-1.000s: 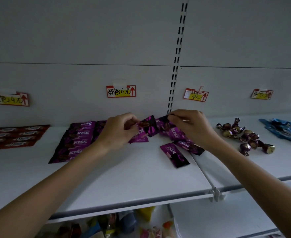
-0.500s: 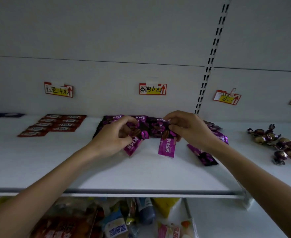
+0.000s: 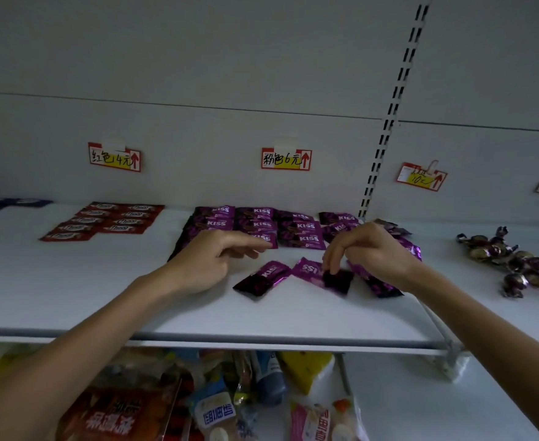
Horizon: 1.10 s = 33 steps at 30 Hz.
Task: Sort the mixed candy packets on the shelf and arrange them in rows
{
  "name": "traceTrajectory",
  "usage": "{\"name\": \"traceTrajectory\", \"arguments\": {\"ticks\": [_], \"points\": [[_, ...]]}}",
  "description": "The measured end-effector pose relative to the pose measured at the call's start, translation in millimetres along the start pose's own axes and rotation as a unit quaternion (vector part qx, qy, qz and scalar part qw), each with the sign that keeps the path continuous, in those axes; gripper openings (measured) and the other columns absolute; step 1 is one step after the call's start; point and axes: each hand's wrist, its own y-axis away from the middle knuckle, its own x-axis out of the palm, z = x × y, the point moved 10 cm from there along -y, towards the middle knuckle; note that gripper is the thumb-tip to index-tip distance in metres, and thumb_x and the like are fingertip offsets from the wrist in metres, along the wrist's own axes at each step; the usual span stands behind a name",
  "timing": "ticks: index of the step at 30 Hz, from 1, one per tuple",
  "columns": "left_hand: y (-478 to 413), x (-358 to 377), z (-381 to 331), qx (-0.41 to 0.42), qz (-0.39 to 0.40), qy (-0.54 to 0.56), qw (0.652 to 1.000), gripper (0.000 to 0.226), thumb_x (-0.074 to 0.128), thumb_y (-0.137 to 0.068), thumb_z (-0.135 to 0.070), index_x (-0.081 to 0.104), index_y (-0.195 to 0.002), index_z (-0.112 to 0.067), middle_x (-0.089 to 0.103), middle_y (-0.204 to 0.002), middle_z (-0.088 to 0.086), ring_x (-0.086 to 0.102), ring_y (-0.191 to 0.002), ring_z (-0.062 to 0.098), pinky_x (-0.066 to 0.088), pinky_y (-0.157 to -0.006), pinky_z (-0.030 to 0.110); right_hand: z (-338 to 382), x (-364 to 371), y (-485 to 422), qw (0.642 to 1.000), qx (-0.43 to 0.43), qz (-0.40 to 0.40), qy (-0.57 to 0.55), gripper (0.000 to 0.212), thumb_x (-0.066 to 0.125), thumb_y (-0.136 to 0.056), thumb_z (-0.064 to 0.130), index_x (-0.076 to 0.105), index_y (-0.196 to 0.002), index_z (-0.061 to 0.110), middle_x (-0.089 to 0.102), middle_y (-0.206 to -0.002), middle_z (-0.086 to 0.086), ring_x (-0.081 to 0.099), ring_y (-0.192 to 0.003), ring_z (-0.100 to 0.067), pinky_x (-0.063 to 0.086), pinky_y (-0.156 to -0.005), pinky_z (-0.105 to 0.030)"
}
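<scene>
The purple KISS packets (image 3: 261, 224) lie flat in tidy rows at the back of the shelf (image 3: 198, 316), just below a price tag (image 3: 286, 159). They sit face up with the names readable, which is probably the point of the arrangement.

Three strays lie askew in front of the rows: a left packet (image 3: 261, 278), a middle packet (image 3: 317, 272) and a right packet (image 3: 378, 283) that is partly hidden by the right wrist.

The left hand (image 3: 207, 261) is loose and spread and holds nothing. Its fingers reach to the front edge of the rows, perhaps to square them up. The right hand (image 3: 370, 249) hangs with its fingers bent down, the tips at the dark end of the middle packet. That packet is blurred, so I cannot tell whether it is pinched or only touched.

Red packets (image 3: 109, 219) form their own block to the left, and foil-wrapped candies (image 3: 510, 259) lie heaped well apart to the right — each kind seems to have its own place. I judge the purple rows lack only these strays.
</scene>
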Motion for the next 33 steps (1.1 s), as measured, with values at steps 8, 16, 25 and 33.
{"name": "traceTrajectory", "arguments": {"ticks": [8, 16, 25, 33], "points": [[3, 16, -8, 0.033, 0.036, -0.139, 0.989, 0.021, 0.066, -0.082, -0.036, 0.065, -0.104, -0.037, 0.053, -0.104, -0.023, 0.051, -0.097, -0.005, 0.041, -0.084, 0.017, -2, 0, -6, 0.995, 0.005, 0.014, 0.095, 0.040, 0.051, -0.081, -0.005, 0.067, -0.074, 0.031, 0.069, -0.089, 0.011, 0.061, -0.086, 0.004, 0.046, -0.075, -0.008], [-1, 15, -4, 0.038, 0.044, -0.149, 0.987, 0.032, 0.059, -0.087, -0.010, 0.066, -0.110, -0.030, 0.060, -0.115, -0.019, 0.049, -0.107, -0.007, 0.034, -0.093, 0.008, -14, 13, -11, 0.972, 0.003, 0.062, 0.225, 0.027, 0.060, -0.083, 0.006, 0.073, -0.091, 0.028, 0.061, -0.094, 0.014, 0.058, -0.082, 0.002, 0.046, -0.073, -0.008], [-10, 16, 0, 0.058, 0.024, -0.170, 0.983, 0.031, 0.056, -0.089, -0.008, 0.066, -0.111, -0.026, 0.061, -0.113, -0.015, 0.048, -0.105, -0.005, 0.040, -0.098, 0.021, -19, 5, -10, 0.970, 0.009, 0.050, 0.239, 0.007, 0.066, -0.084, 0.025, 0.070, -0.090, 0.026, 0.060, -0.090, 0.015, 0.057, -0.081, 0.003, 0.047, -0.073, -0.010], [-15, 16, -1, 0.079, 0.011, -0.194, 0.978, 0.020, 0.061, -0.088, -0.028, 0.066, -0.107, -0.027, 0.060, -0.107, -0.018, 0.048, -0.098, -0.007, 0.036, -0.086, 0.011, -19, 11, -8, 0.981, 0.020, 0.060, 0.182, 0.030, 0.073, -0.078, 0.029, 0.063, -0.105, 0.024, 0.059, -0.107, 0.013, 0.056, -0.095, 0.004, 0.048, -0.085, -0.012]]}}
